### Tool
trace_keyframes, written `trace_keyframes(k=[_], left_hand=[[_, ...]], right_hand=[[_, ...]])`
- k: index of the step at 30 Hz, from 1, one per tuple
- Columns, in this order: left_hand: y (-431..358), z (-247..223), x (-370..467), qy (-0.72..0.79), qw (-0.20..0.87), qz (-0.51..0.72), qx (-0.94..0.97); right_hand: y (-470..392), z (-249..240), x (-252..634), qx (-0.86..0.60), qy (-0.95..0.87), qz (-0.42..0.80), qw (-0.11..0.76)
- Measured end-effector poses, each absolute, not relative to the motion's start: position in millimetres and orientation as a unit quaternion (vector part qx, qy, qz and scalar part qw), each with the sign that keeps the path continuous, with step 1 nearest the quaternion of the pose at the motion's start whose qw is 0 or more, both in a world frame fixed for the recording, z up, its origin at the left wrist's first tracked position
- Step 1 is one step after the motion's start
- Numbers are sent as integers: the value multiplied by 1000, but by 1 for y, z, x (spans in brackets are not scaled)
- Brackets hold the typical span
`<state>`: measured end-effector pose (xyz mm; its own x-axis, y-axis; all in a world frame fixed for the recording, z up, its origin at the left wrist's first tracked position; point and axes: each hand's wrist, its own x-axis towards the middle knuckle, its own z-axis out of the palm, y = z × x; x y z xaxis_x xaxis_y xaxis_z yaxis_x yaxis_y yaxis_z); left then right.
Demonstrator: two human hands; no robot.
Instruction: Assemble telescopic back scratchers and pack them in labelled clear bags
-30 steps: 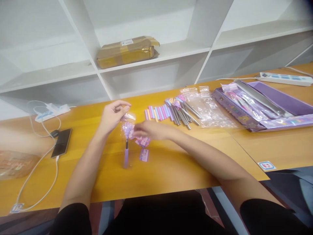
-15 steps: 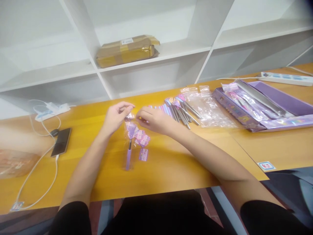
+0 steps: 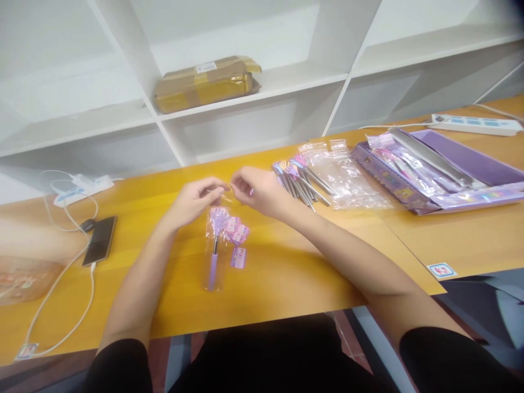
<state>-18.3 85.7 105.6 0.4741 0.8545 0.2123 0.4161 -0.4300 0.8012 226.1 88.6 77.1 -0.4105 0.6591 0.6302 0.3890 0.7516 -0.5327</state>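
A back scratcher with a lilac hand-shaped head and lilac handle lies inside a clear plastic bag on the table. At the bag's top end, my left hand pinches its clear edge between thumb and fingers. My right hand is close by on the right, fingers curled together; anything in them is too small or hidden to make out. Just below the hands, several small pink-purple cards are heaped beside the bag. A single card lies nearer to me.
Beyond my right hand is a pile of back scratchers, then clear bags and an open purple box with packed items. A phone on a white cable and a power strip are at left. A taped parcel sits on the shelf.
My right hand has shifted slightly up, its fingers more curled. My left hand stays near the bag's top. The view has tilted slightly; the bagged back scratcher still lies on the table.
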Motion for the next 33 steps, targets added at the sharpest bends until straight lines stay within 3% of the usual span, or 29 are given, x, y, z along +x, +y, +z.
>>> trace_keyframes(k=[4,10,12,24,29,33], left_hand=[[88,106,-22,415,323,341,779],[93,101,-25,440,304,357,766],[94,101,-24,442,299,366,763],[93,101,-22,414,363,432,714],[91,105,-22,403,369,414,728],[88,109,-19,403,382,414,722]], right_hand=[[91,77,225,-378,-802,236,398],[94,53,217,-410,-876,245,64],[92,44,212,-416,-878,236,12],[104,33,215,-399,-853,332,58],[110,48,229,-357,-853,354,143],[111,55,237,-350,-851,357,162]])
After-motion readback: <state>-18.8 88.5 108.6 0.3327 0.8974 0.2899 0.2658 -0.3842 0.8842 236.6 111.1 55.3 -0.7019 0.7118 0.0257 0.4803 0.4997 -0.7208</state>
